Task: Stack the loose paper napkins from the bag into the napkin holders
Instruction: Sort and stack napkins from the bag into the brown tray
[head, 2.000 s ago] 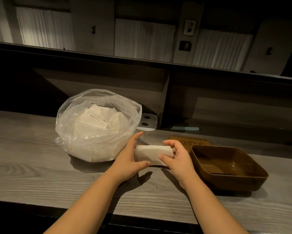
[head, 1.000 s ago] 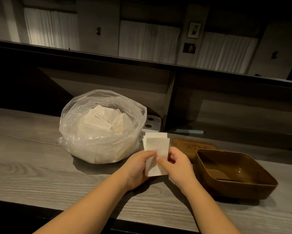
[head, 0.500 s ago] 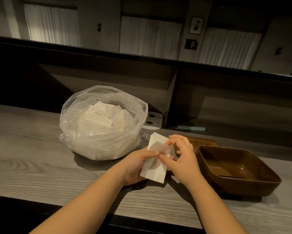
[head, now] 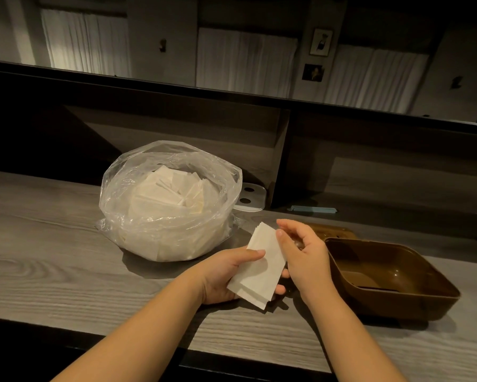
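Observation:
A clear plastic bag point(head: 138, 216) full of loose white napkins point(head: 165, 194) sits on the grey wooden counter point(head: 52, 257). In front of it my left hand point(head: 223, 274) holds a small stack of white napkins point(head: 259, 268), thumb on top, fingers underneath. My right hand point(head: 306, 255) touches the stack's right edge with curled fingers. To the right stands a brown napkin holder point(head: 391, 288), open on top and with nothing inside. Its brown lid point(head: 331, 232) lies flat behind it, partly hidden by my right hand.
A white plate with two holes point(head: 249, 197) and a pale blue strip point(head: 311, 209) lie at the back of the counter under a dark shelf divider point(head: 284, 161). The counter's dark front edge point(head: 231, 362) runs just below my forearms.
The napkin stack went from lying flat between both hands to tilted up in my left hand. My right hand has loosened and slid to the stack's right edge.

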Tool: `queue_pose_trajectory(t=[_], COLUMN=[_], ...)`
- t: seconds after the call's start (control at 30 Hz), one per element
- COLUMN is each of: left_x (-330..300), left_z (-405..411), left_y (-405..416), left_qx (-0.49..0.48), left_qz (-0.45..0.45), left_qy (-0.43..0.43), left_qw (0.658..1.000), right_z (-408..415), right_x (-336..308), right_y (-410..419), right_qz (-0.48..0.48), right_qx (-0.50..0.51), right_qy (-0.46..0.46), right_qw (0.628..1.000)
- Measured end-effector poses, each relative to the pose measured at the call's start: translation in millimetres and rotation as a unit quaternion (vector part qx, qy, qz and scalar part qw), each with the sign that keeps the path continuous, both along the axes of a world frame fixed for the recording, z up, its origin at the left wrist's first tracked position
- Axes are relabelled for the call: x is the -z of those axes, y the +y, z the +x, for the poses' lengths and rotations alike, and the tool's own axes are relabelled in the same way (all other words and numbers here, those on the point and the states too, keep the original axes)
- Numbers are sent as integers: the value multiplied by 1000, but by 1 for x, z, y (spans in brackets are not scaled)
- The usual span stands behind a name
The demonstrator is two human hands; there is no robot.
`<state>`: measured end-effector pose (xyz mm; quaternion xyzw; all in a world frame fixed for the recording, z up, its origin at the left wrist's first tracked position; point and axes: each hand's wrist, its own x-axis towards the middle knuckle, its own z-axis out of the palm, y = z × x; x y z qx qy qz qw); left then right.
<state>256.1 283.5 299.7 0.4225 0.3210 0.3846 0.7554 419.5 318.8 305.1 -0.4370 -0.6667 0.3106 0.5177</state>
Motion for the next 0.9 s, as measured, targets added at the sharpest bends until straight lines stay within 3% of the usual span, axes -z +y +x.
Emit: queue_pose_trajectory(t=[0.17,0.43,0.6,0.67,0.77,0.83,0.9], left_x=[-1,-3,0,-1,4,7,9], left_z=[-1,-1,-6,-9,-11,-12,-12], left_y=[1,3,1,3,9,9,7], left_qx=[-21,-72,-12,-57,-219,-302,-324], left_qz=[-22,-35,17,43,100,139,169], left_qy=[-4,0,69,128,205,229,224], left_qw=[1000,997,997,989,949,915,903], right_z=[-4,-5,-2,2,5,6,6], right_x=[5,2,-2,-2,-1,0,2], right_y=[2,-2,-4,-4,-2,0,2], right_qz=[10,-103,-140,-137,-130,-127,-125], right_qx=[-13,-49,-73,-60,-33,-11,-2], right_qy=[-90,-3,-5,22,43,32,11], right_qw=[996,993,987,989,990,991,992])
